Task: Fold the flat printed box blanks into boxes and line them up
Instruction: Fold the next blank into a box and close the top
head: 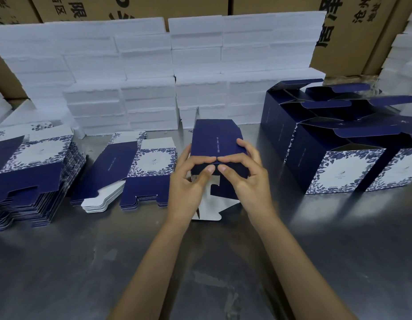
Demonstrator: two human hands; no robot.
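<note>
Box in hand: a navy box (pixel 216 144), half formed, sits at the middle of the desk (pixel 62 262), tipped with its bottom end toward the camera.
Left hand: the left hand (pixel 189 179) is curled round the box's near left corner, thumb pressing a bottom flap inward.
Right hand: the right hand (pixel 244 172) grips the near right side, fingers over the top panel, thumb on the opposite flap; the two thumbs nearly meet at the middle.
Step, as I read it: closing the bottom. A white-backed flap (pixel 212 211) hangs loose below, not yet tucked.
Done so far: on the right, a cluster of finished boxes (pixel 338 167) stands in rows, lids open, floral fronts facing near.
Left to do: plenty. A tall stack of flat blanks (pixel 27 172) waits at far left, and a shorter stack (pixel 136 172) lies just left of the hands.
Backdrop: white foam blocks (pixel 154 77) piled along the far edge, brown cartons (pixel 348 26) behind them.
Verdict: early going, most blanks unfolded.
</note>
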